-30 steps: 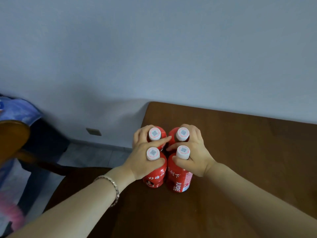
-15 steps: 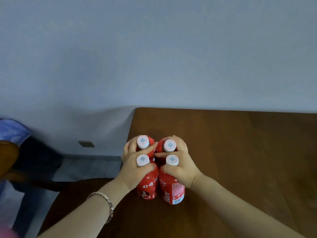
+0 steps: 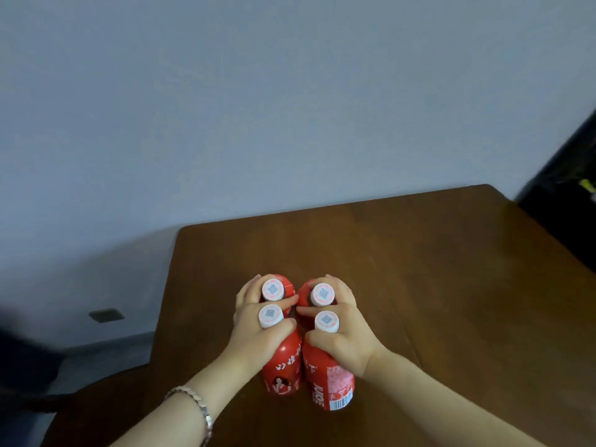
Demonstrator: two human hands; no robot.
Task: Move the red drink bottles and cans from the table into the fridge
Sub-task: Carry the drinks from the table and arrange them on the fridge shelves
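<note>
"JUICE" on near right bottle [image 3: 329, 382].

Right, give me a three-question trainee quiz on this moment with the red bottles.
1. How many red bottles are gripped in all?
2. True or false: the left hand wears a bracelet at the wrist.
3. Where do the bottles stand? A) on the floor B) near the left edge of the brown table C) on a fridge shelf

Key: 1. Four, two by the necks in each hand; the right hand takes the right-side pair. 2. True. 3. B.
</note>
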